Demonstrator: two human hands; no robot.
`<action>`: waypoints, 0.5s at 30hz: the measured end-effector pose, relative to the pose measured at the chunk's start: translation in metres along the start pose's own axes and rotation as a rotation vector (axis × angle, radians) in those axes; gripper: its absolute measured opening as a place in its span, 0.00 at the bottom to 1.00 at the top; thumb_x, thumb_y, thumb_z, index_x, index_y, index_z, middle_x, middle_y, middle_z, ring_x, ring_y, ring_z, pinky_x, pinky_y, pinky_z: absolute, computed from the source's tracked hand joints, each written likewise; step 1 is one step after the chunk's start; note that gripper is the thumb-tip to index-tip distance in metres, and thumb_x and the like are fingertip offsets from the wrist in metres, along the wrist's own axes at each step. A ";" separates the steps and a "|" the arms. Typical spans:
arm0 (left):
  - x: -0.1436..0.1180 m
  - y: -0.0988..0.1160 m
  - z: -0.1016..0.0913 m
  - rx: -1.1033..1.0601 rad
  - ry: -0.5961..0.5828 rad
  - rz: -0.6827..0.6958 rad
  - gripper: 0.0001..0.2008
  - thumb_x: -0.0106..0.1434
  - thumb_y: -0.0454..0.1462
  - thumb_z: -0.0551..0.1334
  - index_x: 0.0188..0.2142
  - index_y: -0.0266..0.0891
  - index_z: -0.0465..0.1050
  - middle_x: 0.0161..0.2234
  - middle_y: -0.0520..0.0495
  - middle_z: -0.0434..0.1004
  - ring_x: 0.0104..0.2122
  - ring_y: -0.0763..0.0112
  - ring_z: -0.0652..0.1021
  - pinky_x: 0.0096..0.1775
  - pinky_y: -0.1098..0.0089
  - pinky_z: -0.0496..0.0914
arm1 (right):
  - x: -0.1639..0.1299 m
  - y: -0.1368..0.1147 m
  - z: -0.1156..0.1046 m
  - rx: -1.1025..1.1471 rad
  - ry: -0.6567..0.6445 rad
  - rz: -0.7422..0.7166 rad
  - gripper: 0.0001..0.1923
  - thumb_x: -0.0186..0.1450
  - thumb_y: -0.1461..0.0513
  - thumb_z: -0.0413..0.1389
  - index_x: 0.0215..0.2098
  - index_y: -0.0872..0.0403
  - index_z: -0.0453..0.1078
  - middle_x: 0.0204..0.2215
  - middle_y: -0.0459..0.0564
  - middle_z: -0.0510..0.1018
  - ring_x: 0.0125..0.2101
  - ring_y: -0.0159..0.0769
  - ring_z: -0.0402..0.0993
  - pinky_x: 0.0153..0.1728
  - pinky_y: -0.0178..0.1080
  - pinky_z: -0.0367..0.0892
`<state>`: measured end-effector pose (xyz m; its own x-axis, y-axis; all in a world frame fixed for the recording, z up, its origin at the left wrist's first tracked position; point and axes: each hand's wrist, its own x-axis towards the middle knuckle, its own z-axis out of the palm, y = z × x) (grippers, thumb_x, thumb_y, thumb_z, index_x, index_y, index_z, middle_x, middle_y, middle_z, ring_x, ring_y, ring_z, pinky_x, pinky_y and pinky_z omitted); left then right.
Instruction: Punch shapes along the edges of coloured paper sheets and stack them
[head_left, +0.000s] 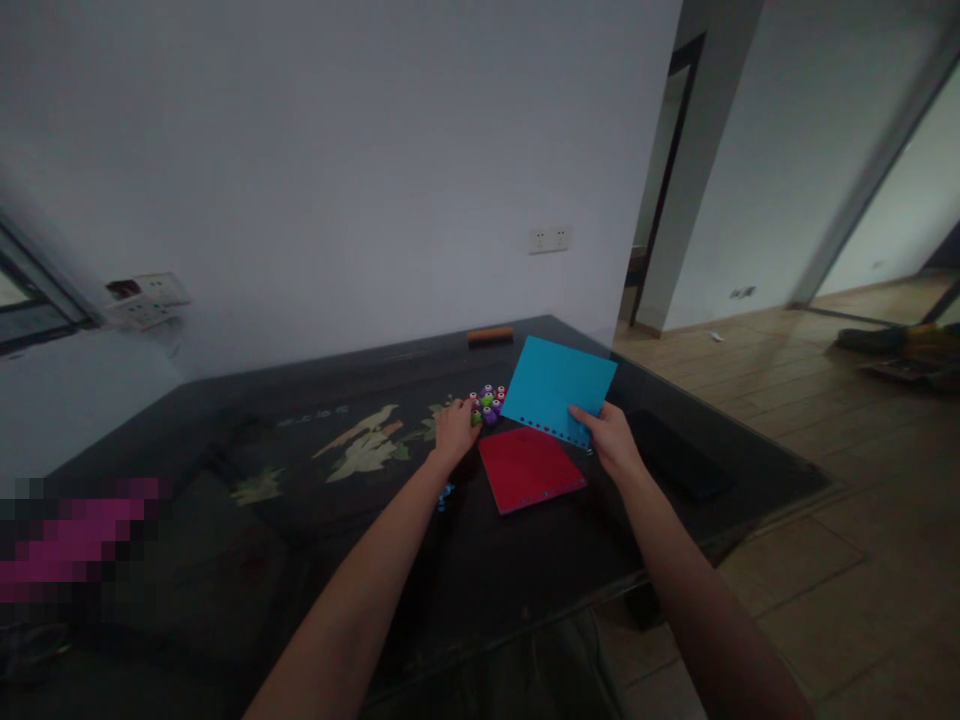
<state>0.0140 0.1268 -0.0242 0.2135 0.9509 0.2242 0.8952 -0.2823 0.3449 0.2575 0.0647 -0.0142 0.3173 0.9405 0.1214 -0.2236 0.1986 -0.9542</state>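
My right hand (611,435) grips a blue sheet of paper (562,385) by its lower right corner, thumb on top. A row of small punched holes runs along the sheet's lower edge. My left hand (456,432) reaches to the left side of a cluster of small coloured pieces with white round tops, seemingly craft punches (488,401). Its fingers are bent at the cluster, and what lies under them is hidden. Below the blue sheet a red sheet of paper (531,470) lies flat on the table, with small holes along its near edge.
The dark table (465,590) has a leaf pattern (367,445) on its left half. Small blue bits (445,496) lie beside my left forearm. An orange-brown bar (490,335) sits near the back edge, and a black flat object (679,455) at the right.
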 end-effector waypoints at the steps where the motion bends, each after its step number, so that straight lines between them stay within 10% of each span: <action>1: -0.001 -0.001 0.000 -0.003 0.045 0.010 0.19 0.58 0.37 0.58 0.49 0.38 0.63 0.50 0.38 0.64 0.46 0.59 0.69 0.44 0.64 0.63 | 0.000 0.000 0.000 -0.016 -0.007 0.004 0.21 0.44 0.57 0.65 0.35 0.56 0.72 0.34 0.52 0.79 0.30 0.41 0.76 0.35 0.45 0.72; 9: -0.022 0.007 -0.009 -0.568 0.059 0.101 0.18 0.63 0.43 0.48 0.31 0.36 0.73 0.29 0.46 0.75 0.31 0.67 0.74 0.33 0.69 0.67 | -0.002 0.005 0.003 -0.116 -0.144 0.093 0.18 0.44 0.58 0.66 0.32 0.56 0.73 0.28 0.51 0.80 0.24 0.39 0.75 0.28 0.42 0.72; 15: -0.046 0.013 -0.007 -0.701 0.031 0.009 0.08 0.55 0.39 0.59 0.28 0.36 0.72 0.22 0.49 0.74 0.26 0.67 0.75 0.31 0.69 0.67 | -0.009 0.005 0.008 -0.216 -0.276 0.136 0.16 0.45 0.59 0.66 0.31 0.57 0.74 0.25 0.51 0.79 0.22 0.37 0.74 0.25 0.39 0.71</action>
<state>0.0127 0.0783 -0.0238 0.1995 0.9469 0.2524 0.4278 -0.3158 0.8469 0.2460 0.0597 -0.0177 0.0308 0.9991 0.0306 -0.0372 0.0317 -0.9988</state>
